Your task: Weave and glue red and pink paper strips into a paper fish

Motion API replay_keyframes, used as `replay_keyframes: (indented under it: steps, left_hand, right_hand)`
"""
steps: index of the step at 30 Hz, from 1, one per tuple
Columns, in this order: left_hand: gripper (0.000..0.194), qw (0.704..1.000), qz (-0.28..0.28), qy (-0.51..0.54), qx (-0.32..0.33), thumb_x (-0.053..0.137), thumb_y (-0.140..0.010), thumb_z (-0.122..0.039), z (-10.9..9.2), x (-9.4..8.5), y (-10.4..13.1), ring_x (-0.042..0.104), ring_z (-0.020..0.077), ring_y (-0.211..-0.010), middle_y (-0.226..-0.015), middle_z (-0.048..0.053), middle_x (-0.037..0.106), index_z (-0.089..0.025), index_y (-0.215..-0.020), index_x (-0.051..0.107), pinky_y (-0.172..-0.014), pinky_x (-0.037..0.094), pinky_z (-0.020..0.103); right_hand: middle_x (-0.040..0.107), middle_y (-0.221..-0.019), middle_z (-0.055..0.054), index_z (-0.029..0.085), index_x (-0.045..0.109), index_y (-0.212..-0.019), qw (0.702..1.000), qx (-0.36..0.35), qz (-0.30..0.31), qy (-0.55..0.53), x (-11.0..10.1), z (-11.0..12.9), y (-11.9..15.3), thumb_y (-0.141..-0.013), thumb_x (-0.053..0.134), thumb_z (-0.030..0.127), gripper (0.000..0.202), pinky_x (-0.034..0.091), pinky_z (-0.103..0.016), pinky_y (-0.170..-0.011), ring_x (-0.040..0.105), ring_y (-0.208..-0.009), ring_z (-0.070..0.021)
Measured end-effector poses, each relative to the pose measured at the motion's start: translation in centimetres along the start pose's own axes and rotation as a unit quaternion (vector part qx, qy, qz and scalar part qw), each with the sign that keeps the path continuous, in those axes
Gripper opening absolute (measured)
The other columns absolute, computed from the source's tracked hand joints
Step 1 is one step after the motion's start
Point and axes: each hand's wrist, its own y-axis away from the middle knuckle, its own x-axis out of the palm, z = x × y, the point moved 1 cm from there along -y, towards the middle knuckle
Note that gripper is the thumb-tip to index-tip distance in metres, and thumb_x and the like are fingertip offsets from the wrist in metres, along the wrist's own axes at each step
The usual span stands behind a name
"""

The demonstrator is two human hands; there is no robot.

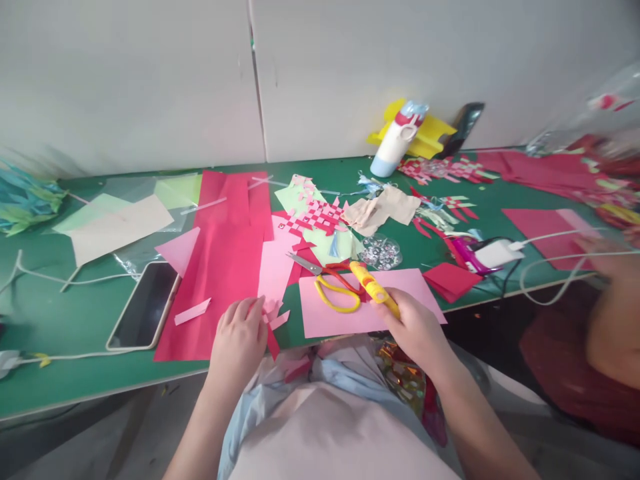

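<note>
My left hand (pixel 239 330) is over the near edge of the red paper (pixel 215 273), its fingers curled against a small bunch of pink and red paper strips (pixel 275 319). The fingertips are partly hidden. In my right hand (pixel 413 327) is a yellow hand tool (pixel 370 283); its exact kind is unclear. The tool is above a sheet of pink paper (pixel 320 320). Just left of it lie scissors (pixel 340 297) with red and yellow handles, blades pointing away to the left. Beyond them are woven red and pink paper pieces (pixel 317 217) and a clear bag of small beads (pixel 381 253).
A phone (pixel 145 303) and a white cable (pixel 75 357) lie left. At the back stands a white and blue bottle (pixel 397 143). To the right are a white charger (pixel 497 253) with cables, folded red paper (pixel 450 283) and another person's arm (pixel 617 320).
</note>
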Motion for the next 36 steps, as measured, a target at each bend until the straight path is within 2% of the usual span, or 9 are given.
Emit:
replay_keyframes:
  steps: [5, 10, 14, 17, 22, 27, 31, 34, 36]
  left_hand:
    - [0.038, 0.998, 0.031, -0.049, -0.020, 0.042, -0.093, -0.022, -0.3, 0.5, 0.3, 0.061, 0.0286, -0.099, -0.110, 0.013, 0.066, -0.012, -0.127, 0.057, -0.085, 0.049, 0.042]
    - [0.040, 0.997, 0.062, -0.034, -0.027, 0.039, -0.093, -0.019, -0.1, 0.7, 0.0, 0.062, 0.0276, -0.095, -0.104, 0.013, 0.064, -0.013, -0.129, 0.056, -0.084, 0.049, 0.041]
    - [0.040, 0.995, 0.075, 0.036, -0.061, 0.041, -0.091, -0.022, 0.6, 0.4, -0.5, 0.063, 0.0263, -0.095, -0.109, 0.013, 0.061, -0.016, -0.127, 0.055, -0.079, 0.050, 0.037]
    - [0.041, 0.981, 0.107, 0.136, -0.090, 0.045, -0.089, -0.027, 1.6, 0.0, -1.0, 0.064, 0.0224, -0.087, -0.109, 0.009, 0.061, -0.022, -0.129, 0.053, -0.072, 0.051, 0.034]
    - [0.049, 0.931, 0.119, 0.330, -0.103, 0.060, -0.082, -0.036, 2.6, -1.1, -1.6, 0.064, 0.0195, -0.088, -0.096, 0.004, 0.062, -0.023, -0.128, 0.054, -0.078, 0.051, 0.032]
    - [0.056, 0.869, 0.102, 0.458, -0.156, 0.070, -0.075, -0.038, 1.8, -2.3, -1.7, 0.061, 0.0174, -0.086, -0.095, 0.002, 0.058, -0.022, -0.127, 0.056, -0.076, 0.051, 0.031]
    - [0.056, 0.802, 0.097, 0.554, -0.200, 0.075, -0.072, -0.036, 0.4, -3.1, -1.7, 0.058, 0.0133, -0.081, -0.092, 0.000, 0.056, -0.020, -0.123, 0.059, -0.073, 0.049, 0.027]
    - [0.055, 0.753, 0.118, 0.614, -0.208, 0.077, -0.070, -0.032, -0.7, -3.5, -1.6, 0.057, 0.0112, -0.077, -0.087, 0.000, 0.056, -0.019, -0.121, 0.060, -0.069, 0.048, 0.024]
    - [0.054, 0.729, 0.134, 0.637, -0.210, 0.078, -0.070, -0.029, -1.4, -3.7, -1.4, 0.056, 0.0100, -0.073, -0.084, -0.001, 0.057, -0.019, -0.120, 0.061, -0.065, 0.047, 0.022]
  right_hand:
    - [0.071, -0.091, -0.010, 0.017, 0.059, -0.100, 0.993, -0.055, -0.061, 0.082, 0.0, -2.4, 0.8, -0.091, 0.049, 0.044, 0.030, 0.046, -0.030, -0.062, 0.068, -0.078, -0.0252]
    - [0.069, -0.088, -0.011, 0.015, 0.057, -0.100, 0.973, -0.090, -0.118, 0.179, 0.1, -4.5, 1.5, -0.092, 0.049, 0.047, 0.034, 0.045, -0.031, -0.059, 0.068, -0.076, -0.0250]
    - [0.067, -0.089, -0.013, 0.013, 0.057, -0.100, 0.960, -0.028, -0.159, 0.230, 0.1, -5.6, 1.7, -0.089, 0.054, 0.047, 0.036, 0.043, -0.030, -0.055, 0.067, -0.074, -0.0253]
    - [0.067, -0.090, -0.013, 0.013, 0.056, -0.101, 0.958, 0.043, -0.146, 0.244, 0.4, -5.8, 1.7, -0.086, 0.060, 0.045, 0.036, 0.041, -0.029, -0.054, 0.066, -0.074, -0.0252]
    - [0.065, -0.089, -0.015, 0.009, 0.055, -0.104, 0.952, 0.126, -0.117, 0.255, 1.4, -5.4, 1.2, -0.086, 0.062, 0.040, 0.037, 0.042, -0.030, -0.058, 0.065, -0.076, -0.0267]
    - [0.064, -0.087, -0.019, 0.004, 0.057, -0.102, 0.954, 0.086, -0.113, 0.265, 2.2, -4.9, 0.7, -0.089, 0.058, 0.039, 0.037, 0.044, -0.034, -0.072, 0.062, -0.087, -0.0315]
    - [0.063, -0.089, -0.024, -0.001, 0.056, -0.108, 0.952, 0.056, -0.132, 0.269, 1.4, -3.7, 1.2, -0.089, 0.056, 0.040, 0.045, 0.044, -0.040, -0.075, 0.060, -0.085, -0.0344]
    - [0.063, -0.093, -0.021, 0.006, 0.057, -0.111, 0.975, -0.025, -0.163, 0.147, 0.7, -1.4, 1.0, -0.093, 0.048, 0.038, 0.039, 0.045, -0.041, -0.076, 0.058, -0.088, -0.0323]
    - [0.064, -0.091, -0.014, 0.013, 0.062, -0.104, 0.989, -0.090, -0.115, -0.021, 0.6, 0.8, 0.4, -0.096, 0.044, 0.037, 0.031, 0.047, -0.035, -0.075, 0.060, -0.085, -0.0254]
